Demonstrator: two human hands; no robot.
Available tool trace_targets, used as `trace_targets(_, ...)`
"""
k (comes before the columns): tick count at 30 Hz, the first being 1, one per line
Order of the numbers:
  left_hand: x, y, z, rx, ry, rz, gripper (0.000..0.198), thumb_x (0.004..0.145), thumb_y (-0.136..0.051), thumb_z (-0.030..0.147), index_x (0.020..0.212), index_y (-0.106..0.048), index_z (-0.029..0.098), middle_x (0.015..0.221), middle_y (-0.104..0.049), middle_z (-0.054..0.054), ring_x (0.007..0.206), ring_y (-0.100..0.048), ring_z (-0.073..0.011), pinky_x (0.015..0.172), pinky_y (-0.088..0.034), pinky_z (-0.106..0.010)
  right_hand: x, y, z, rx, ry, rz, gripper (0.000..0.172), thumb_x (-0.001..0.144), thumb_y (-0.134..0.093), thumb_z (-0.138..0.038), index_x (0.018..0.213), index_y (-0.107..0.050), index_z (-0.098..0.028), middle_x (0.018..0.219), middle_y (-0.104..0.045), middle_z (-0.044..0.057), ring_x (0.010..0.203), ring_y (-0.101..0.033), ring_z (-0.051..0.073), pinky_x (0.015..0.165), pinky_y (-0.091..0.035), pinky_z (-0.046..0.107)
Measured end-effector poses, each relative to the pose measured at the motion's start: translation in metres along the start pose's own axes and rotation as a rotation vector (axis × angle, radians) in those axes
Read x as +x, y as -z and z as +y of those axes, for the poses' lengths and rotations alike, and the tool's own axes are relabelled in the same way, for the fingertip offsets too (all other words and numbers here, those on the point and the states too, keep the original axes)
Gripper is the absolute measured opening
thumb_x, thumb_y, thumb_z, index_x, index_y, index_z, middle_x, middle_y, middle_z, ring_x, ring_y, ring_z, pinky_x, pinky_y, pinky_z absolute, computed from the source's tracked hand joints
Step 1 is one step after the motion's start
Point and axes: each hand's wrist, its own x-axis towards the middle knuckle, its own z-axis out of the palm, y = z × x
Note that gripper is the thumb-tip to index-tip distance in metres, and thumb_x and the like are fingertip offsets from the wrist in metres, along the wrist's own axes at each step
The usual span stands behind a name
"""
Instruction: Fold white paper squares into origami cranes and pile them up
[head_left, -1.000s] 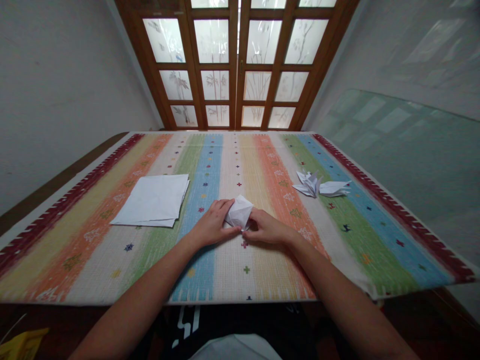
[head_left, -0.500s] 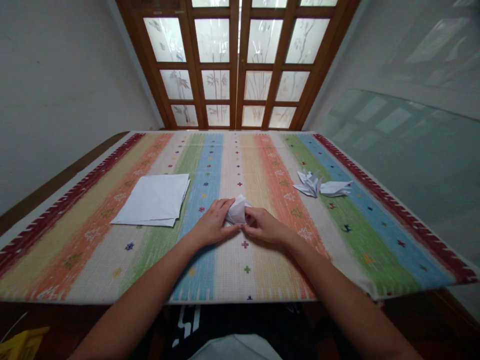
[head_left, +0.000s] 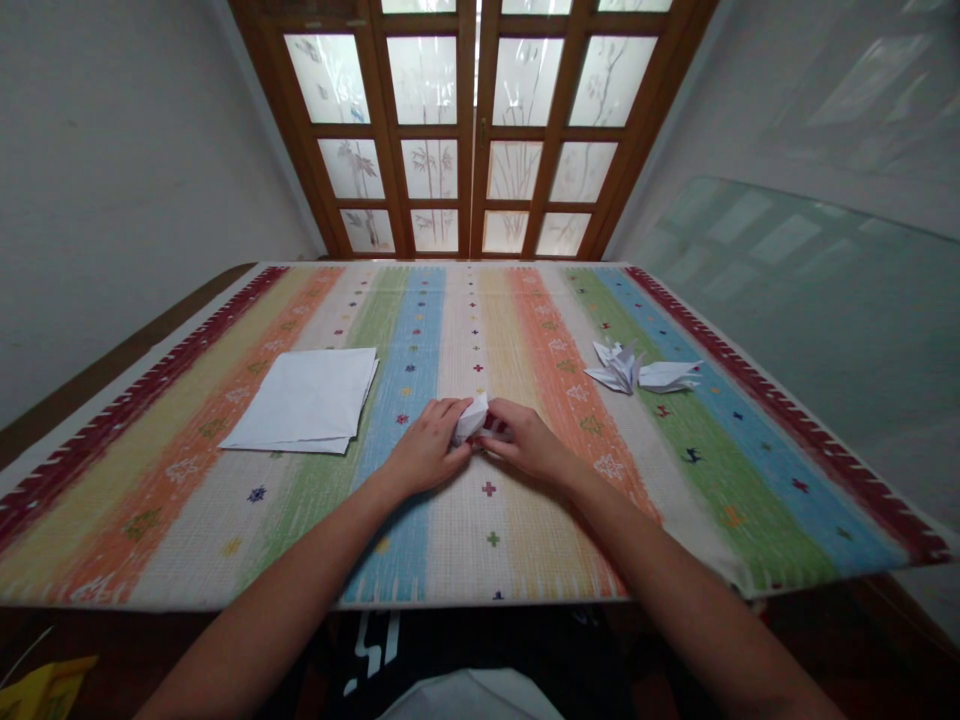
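A small folded piece of white paper (head_left: 472, 418) lies on the striped tablecloth (head_left: 525, 520) near the middle of the table. My left hand (head_left: 426, 450) presses on its left side with curled fingers. My right hand (head_left: 529, 442) pinches its right side, covering most of it. Only a narrow upper corner of the paper shows between the two hands.
A stack of white paper sheets (head_left: 306, 398) lies to the left. Two finished folded paper figures (head_left: 637, 370) lie to the right on the green stripe. A wooden door with frosted panes (head_left: 472, 130) stands behind the table. A glass panel (head_left: 810, 300) leans at the right.
The paper has been folded narrower. My right hand has moved left and up over it, so less of the paper shows. My left hand has stayed almost in place.
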Motion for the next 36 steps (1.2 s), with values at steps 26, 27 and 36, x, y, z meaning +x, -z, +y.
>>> trace_targets(26, 0.002, -0.002, 0.014, 0.048, 0.078, 0.061, 0.048, 0.087, -0.055, 0.011, 0.133, -0.066, 0.02, 0.131, -0.066, -0.012, 0.122, -0.06, -0.0296, 0.112, -0.051, -0.049, 0.004, -0.006, 0.008, -0.08, -0.059, 0.265, 0.011, 0.088, -0.07, -0.015, 0.097, -0.073, -0.021, 0.092, -0.07, 0.005, 0.077, -0.059, 0.019, 0.076, -0.048, 0.031)
trace_targets(27, 0.002, -0.002, 0.014, 0.066, 0.084, 0.062, 0.048, 0.087, -0.055, 0.01, 0.132, -0.068, 0.021, 0.13, -0.067, -0.012, 0.121, -0.061, -0.0295, 0.11, -0.052, -0.049, 0.004, -0.005, 0.006, -0.085, -0.057, 0.275, 0.009, 0.087, -0.07, -0.015, 0.094, -0.072, -0.021, 0.091, -0.068, 0.005, 0.077, -0.058, 0.019, 0.075, -0.047, 0.031)
trace_targets(36, 0.001, -0.001, 0.016, 0.106, 0.125, 0.117, 0.043, 0.093, -0.052, 0.009, 0.127, -0.074, 0.022, 0.12, -0.071, -0.011, 0.114, -0.065, -0.0279, 0.103, -0.056, -0.044, 0.006, -0.008, 0.002, -0.034, -0.082, 0.318, 0.014, 0.081, -0.069, -0.017, 0.09, -0.06, -0.022, 0.08, -0.062, 0.0, 0.071, -0.052, 0.018, 0.069, -0.042, 0.029)
